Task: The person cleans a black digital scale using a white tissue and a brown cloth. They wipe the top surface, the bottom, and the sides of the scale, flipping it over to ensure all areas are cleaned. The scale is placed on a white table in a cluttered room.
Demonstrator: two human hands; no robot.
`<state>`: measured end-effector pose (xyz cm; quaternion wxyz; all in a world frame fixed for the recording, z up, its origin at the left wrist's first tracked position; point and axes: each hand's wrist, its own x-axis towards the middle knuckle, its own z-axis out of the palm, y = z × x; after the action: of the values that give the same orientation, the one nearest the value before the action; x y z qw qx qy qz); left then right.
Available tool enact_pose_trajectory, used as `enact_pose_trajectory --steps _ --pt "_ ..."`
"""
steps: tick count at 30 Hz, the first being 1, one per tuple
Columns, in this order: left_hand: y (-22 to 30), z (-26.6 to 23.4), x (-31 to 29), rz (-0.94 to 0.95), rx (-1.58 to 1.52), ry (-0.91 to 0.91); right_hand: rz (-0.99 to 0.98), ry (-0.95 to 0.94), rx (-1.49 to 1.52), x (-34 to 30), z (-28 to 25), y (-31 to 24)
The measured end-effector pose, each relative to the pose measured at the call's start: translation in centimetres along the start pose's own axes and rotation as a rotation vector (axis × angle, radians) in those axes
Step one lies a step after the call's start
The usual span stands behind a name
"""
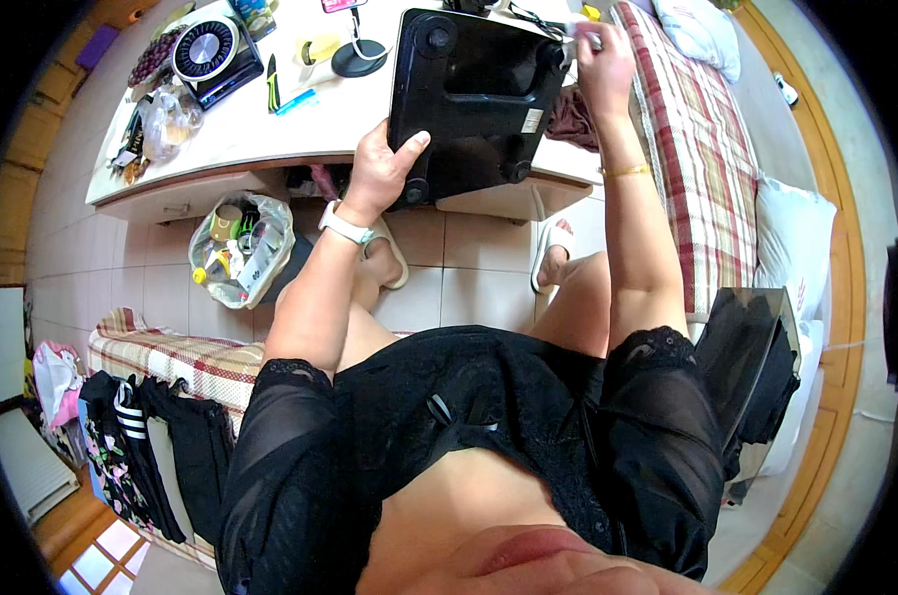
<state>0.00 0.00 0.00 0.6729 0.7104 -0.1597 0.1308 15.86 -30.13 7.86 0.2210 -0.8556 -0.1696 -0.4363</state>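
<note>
A black bathroom scale (483, 129) is tilted up over the table's front edge, its underside with round feet and a small pale label facing me. My left hand (384, 171) grips its lower left corner, thumb lying on the underside. At the scale's upper right corner, my right hand (604, 64) is closed with its fingers pinched round a small white piece (590, 40), perhaps a tissue or wipe. That piece is too small to make out for certain. The scale hides the part of the table behind it.
On the white table (240, 129) are a round black-and-silver device (206, 52), a phone stand (358, 58), a knife (273, 84), grapes (151, 61) and a plastic bag (171, 121). A lined rubbish bin (242, 248) stands below. Right is a plaid-covered sofa (692, 149); folded clothes (161, 446) lie lower left.
</note>
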Motion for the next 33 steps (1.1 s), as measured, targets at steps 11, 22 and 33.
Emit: enact_pose_trajectory --steps 11,22,33 --pt "-0.8 0.6 -0.5 0.082 -0.080 0.133 0.044 -0.062 0.309 -8.1 1.7 -8.5" --pt "-1.0 0.3 -0.3 0.092 -0.030 0.166 0.152 -0.330 1.040 -8.1 1.8 -15.4" --pt "-0.8 0.6 0.0 0.080 -0.147 0.193 0.025 0.006 0.303 -4.0 0.7 -6.9"
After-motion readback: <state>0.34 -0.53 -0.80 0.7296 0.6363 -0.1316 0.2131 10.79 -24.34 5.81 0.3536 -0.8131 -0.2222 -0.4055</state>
